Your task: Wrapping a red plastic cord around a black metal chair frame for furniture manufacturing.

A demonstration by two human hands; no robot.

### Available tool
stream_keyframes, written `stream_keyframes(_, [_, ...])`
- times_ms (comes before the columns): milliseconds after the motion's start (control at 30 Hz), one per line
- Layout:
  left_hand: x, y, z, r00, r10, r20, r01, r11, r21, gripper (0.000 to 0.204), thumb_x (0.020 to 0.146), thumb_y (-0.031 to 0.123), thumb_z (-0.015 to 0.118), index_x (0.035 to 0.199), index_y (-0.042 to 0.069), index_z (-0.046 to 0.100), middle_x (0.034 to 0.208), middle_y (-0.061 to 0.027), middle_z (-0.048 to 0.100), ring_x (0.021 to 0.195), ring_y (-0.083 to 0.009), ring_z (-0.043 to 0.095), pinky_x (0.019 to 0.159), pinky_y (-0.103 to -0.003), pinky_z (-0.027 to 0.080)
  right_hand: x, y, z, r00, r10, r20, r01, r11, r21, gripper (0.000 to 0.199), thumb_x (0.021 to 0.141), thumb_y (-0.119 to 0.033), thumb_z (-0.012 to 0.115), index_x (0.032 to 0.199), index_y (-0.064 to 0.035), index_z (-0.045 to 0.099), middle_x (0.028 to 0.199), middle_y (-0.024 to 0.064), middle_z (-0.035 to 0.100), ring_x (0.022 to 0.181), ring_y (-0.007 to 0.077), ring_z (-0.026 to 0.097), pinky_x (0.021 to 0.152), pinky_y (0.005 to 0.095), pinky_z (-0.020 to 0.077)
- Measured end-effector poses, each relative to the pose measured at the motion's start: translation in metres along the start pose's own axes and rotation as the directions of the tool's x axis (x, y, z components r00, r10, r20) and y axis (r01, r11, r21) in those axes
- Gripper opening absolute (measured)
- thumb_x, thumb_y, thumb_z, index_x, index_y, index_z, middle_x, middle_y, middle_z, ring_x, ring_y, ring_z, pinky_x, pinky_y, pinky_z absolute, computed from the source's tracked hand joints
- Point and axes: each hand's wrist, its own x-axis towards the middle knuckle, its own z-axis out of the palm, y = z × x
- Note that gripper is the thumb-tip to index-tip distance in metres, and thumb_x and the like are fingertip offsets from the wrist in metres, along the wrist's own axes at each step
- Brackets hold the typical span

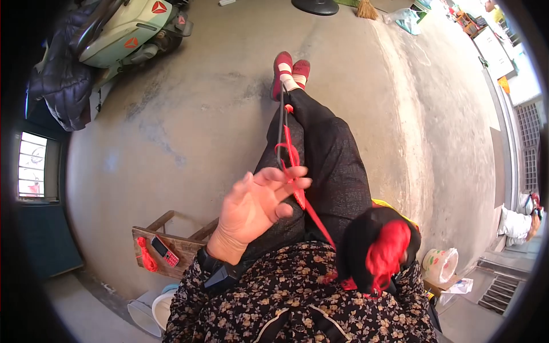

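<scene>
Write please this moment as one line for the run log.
left hand: fingers pinch red cord | right hand: black glove, holds red cord bundle | cord runs toward feet

We see a red cord [309, 208] that looks like glossy plastic, rough matt concrete on the floor [189, 126], a worn bare-wood stool [174, 247], matt flowered cloth in the blouse [297, 297], and a scooter [128, 31] with smooth, shiny plastic panels.
</scene>
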Motion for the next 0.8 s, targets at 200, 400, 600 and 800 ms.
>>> stream_keyframes(200, [-0.038,-0.001,-0.025,0.934,-0.098,-0.344,0.098,0.995,-0.018,0.029,0.095,0.028,0.05,0.114,0.006,0.052,0.078,-0.0047,0.052,0.064,-0.012,0.046,0.047,-0.021,0.038,0.057,-0.017,0.031,0.965,0.247,0.087,-0.258,0.954,0.152,0.051,0.079,-0.016,0.071,0.123,0.0017,0.052,0.114,0.012,0.061,0.101,0.0172,0.059,0.084,0.0312,0.0477])
stream_keyframes(400, [-0.074,-0.006,-0.032,0.895,-0.03,-0.445,0.231,0.885,0.405,0.02,0.096,0.019,0.051,0.107,0.004,0.056,0.067,-0.0002,0.048,0.053,-0.0062,0.041,0.044,-0.018,0.032,0.101,0.033,0.068,0.981,0.19,0.046,-0.15,0.883,-0.444,0.036,0.085,-0.025,0.069,0.109,0.0002,0.06,0.094,0.0078,0.067,0.084,0.0108,0.06,0.075,0.0284,0.0486])
stream_keyframes(600, [-0.09,-0.005,-0.023,0.915,-0.06,-0.398,0.277,0.811,0.515,0.016,0.097,0.015,0.053,0.091,0.001,0.058,0.062,0.0069,0.039,0.049,-0.0001,0.029,0.043,-0.017,0.022,0.116,0.052,0.056,0.965,0.225,0.131,-0.13,0.853,-0.506,0.036,0.088,-0.033,0.063,0.102,-0.0005,0.064,0.083,0.0065,0.067,0.076,0.0116,0.061,0.07,0.0286,0.0485])
stream_keyframes(800, [-0.068,0.004,-0.011,0.995,0.043,-0.087,-0.016,0.956,0.292,0.022,0.097,0.018,0.048,0.084,0.001,0.054,0.08,-0.0116,0.057,0.052,-0.0139,0.047,0.042,-0.021,0.035,0.094,-0.017,0.051,0.969,0.245,-0.041,-0.249,0.955,-0.162,0.038,0.09,-0.027,0.059,0.115,0.001,0.059,0.102,0.0072,0.064,0.091,0.0103,0.059,0.075,0.0259,0.0484])
